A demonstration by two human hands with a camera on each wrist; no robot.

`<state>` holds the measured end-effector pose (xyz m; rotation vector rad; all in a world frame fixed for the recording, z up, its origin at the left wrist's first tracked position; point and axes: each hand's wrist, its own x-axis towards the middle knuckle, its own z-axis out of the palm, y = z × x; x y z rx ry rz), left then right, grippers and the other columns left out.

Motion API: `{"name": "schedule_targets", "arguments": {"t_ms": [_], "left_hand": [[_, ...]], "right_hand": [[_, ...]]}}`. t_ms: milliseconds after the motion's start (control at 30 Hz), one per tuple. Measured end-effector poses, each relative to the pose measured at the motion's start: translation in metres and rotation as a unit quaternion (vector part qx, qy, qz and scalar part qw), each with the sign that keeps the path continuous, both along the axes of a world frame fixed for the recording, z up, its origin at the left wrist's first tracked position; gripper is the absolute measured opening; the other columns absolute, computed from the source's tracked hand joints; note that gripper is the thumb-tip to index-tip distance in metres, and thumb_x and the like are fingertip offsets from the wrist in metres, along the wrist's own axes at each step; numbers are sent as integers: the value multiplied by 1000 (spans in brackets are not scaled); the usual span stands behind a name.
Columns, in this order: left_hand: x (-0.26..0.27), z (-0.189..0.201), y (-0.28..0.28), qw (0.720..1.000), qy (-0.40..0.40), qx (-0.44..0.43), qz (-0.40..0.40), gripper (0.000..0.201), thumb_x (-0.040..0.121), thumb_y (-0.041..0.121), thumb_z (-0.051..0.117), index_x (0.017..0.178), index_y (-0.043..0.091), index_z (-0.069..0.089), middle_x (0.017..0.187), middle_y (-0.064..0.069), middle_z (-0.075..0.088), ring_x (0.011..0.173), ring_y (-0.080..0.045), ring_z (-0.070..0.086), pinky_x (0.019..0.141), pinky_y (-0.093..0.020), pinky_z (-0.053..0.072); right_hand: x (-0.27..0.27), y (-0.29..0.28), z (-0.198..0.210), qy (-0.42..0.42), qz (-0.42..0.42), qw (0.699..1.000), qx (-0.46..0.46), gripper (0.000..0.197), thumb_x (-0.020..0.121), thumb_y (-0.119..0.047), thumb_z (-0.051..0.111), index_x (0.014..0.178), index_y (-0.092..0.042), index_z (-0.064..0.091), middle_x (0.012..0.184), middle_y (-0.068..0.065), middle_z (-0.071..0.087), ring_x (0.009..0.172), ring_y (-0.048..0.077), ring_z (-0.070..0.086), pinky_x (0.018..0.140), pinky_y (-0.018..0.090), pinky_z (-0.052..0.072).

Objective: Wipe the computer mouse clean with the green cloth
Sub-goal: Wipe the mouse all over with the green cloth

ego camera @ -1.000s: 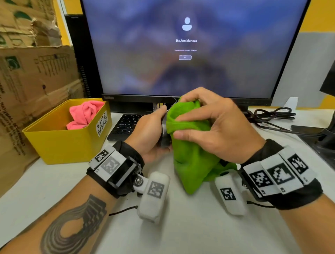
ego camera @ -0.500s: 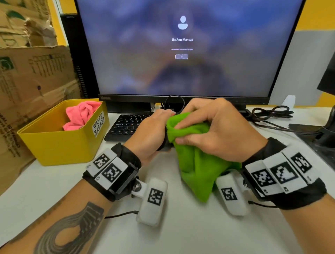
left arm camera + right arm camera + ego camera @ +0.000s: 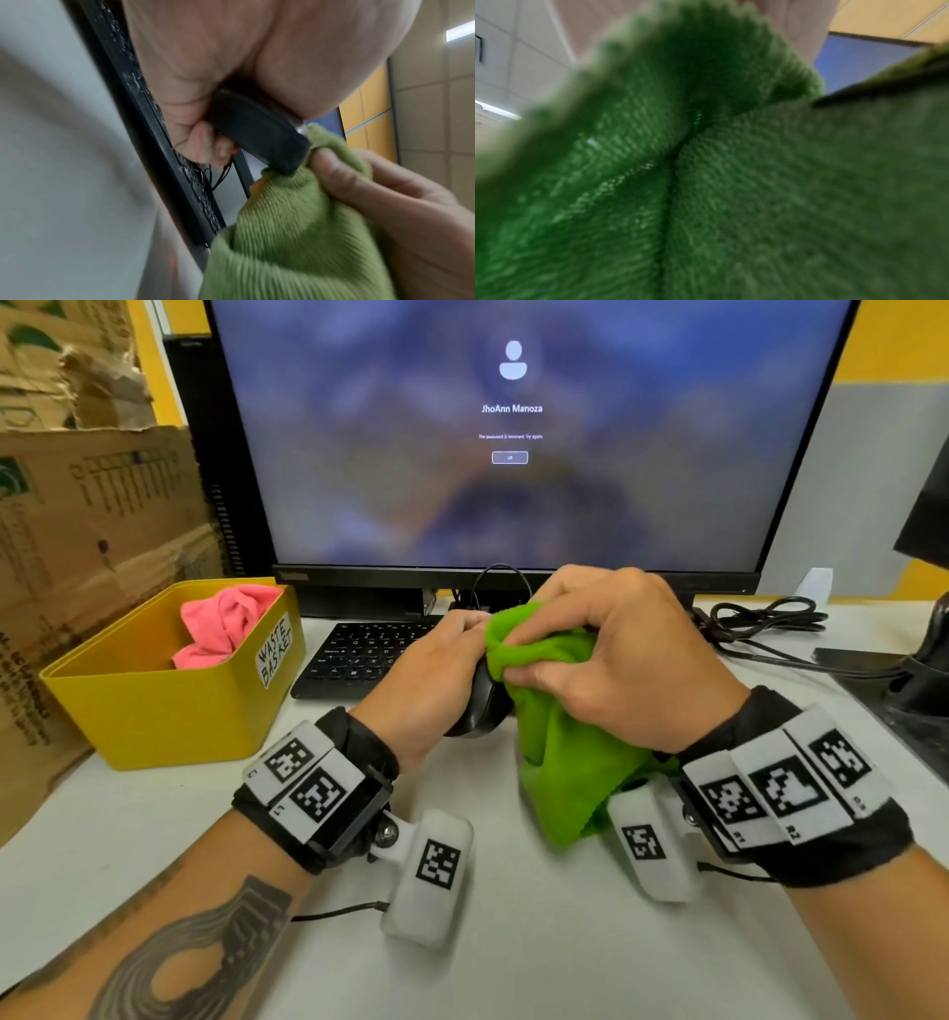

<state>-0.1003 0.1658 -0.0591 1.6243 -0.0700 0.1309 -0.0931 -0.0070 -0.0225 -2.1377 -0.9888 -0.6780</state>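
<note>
My left hand grips a black computer mouse, held up on edge above the desk in front of the keyboard. My right hand holds a bunched green cloth and presses it against the mouse's right side; the cloth's tail hangs down to the desk. In the left wrist view the mouse sits between my left palm and fingers, with the green cloth and right fingers at its front end. The cloth fills the right wrist view. Most of the mouse is hidden by hands and cloth.
A yellow waste basket holding a pink cloth stands at the left. A black keyboard lies under the monitor. Black cables and a stand base are at the right. Cardboard boxes line the left edge.
Both hands with mouse and cloth have dropped slightly lower and nearer the desk. My right hand has shifted the cloth along the mouse, and the cloth is bunched tighter.
</note>
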Motion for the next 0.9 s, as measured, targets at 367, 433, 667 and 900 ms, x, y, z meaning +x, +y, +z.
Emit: {"name": "schedule_targets", "arguments": {"t_ms": [367, 433, 667, 900], "left_hand": [[-1, 3, 2, 998, -42, 35, -9, 22, 107, 28, 52, 115, 18, 71, 105, -1, 71, 90, -17, 62, 75, -34, 46], [-1, 2, 1, 997, -61, 42, -19, 27, 105, 33, 54, 104, 14, 73, 98, -5, 71, 87, -21, 62, 79, -38, 46], [3, 2, 7, 996, -87, 25, 9, 67, 85, 60, 58, 99, -5, 69, 100, -37, 68, 80, -33, 64, 81, -47, 49], [4, 5, 4, 995, -62, -71, 27, 24, 103, 30, 59, 95, 10, 70, 93, -17, 69, 85, -26, 62, 81, -43, 48]], "right_hand": [[20, -19, 2, 12, -164, 985, 51, 20, 74, -30, 88, 92, -23, 83, 94, -1, 73, 88, 18, 67, 78, 16, 37], [22, -23, 4, 21, -183, 980, 71, 20, 75, -31, 88, 93, -23, 82, 99, -2, 73, 92, 17, 67, 82, 19, 40], [25, -37, 16, 115, -224, 964, 90, 17, 87, -38, 74, 82, -22, 74, 85, 0, 64, 86, 20, 60, 76, 31, 43], [23, -28, 18, 288, -103, 924, 230, 28, 79, -32, 73, 76, -7, 59, 66, 10, 41, 67, 23, 43, 66, 39, 34]]}}
